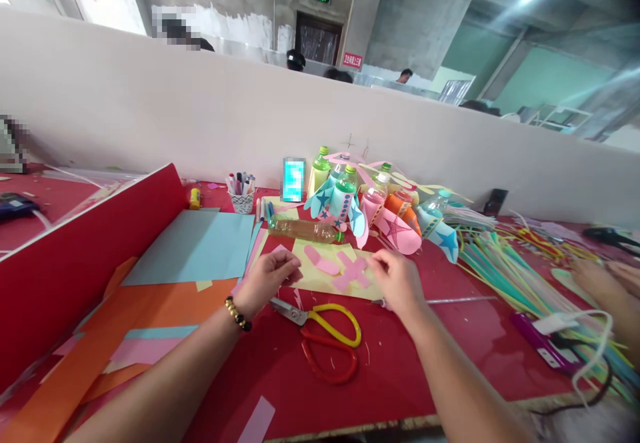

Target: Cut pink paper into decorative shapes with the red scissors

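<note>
My left hand (267, 279), wearing a beaded bracelet, hovers at the left end of a pale yellow paper sheet (320, 286). Its thumb and fingers are pressed together; I cannot make out anything between them. At the sheet's right end my right hand (403, 283) is closed in a pinch, close to a cross of pink paper strips (353, 271). Another pink paper piece (320, 260) with rounded ends lies left of the cross. Below the sheet rest scissors (315, 326) with one yellow and one red handle. Just behind the sheet a clear plastic bottle (303, 229) lies on its side.
Decorated bottles (345, 193) with paper fins stand along the white partition (200, 109). A phone (293, 179) and a pen cup (242, 197) are beside them. Coloured paper (195, 246) lies left, pipe cleaners (505, 269) right. Another person's hand (593, 276) is at far right.
</note>
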Demonstrator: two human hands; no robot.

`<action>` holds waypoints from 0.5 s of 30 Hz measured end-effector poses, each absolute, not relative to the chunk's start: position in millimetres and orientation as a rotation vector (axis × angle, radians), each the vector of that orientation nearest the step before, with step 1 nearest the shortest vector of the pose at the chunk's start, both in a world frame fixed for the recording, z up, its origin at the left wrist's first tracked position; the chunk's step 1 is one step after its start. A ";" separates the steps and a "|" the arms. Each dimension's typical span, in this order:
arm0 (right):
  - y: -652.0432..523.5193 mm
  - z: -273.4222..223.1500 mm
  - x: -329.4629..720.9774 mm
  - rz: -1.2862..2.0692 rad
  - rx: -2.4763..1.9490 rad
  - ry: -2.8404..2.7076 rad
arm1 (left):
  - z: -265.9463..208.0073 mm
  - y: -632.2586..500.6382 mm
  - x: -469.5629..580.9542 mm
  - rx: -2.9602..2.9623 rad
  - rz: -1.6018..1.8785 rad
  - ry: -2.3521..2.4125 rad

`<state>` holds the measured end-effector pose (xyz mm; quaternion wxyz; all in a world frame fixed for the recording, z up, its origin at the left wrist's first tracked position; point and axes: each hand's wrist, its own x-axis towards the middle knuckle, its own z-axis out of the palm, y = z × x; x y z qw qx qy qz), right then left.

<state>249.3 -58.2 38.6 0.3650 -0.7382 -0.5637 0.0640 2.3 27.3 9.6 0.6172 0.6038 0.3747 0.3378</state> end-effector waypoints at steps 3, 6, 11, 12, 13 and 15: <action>-77.7 26.5 210.9 0.135 -1.686 -1.790 | 23.2 46.2 -1.8 1.323 0.981 0.899; -81.3 10.7 178.5 0.203 -1.524 -1.938 | 35.2 76.6 2.8 1.239 1.170 0.913; -74.6 -9.4 165.0 0.336 -1.357 -2.034 | 38.0 151.5 26.0 1.201 1.406 1.106; -74.8 -12.2 167.2 0.368 -1.331 -2.031 | 36.9 167.0 30.8 1.195 1.417 1.142; -75.5 -14.6 169.9 0.402 -1.313 -2.021 | 35.7 181.5 35.3 1.196 1.424 1.180; -77.7 -17.6 175.4 0.460 -1.309 -1.985 | 33.8 206.8 43.5 1.214 1.435 1.259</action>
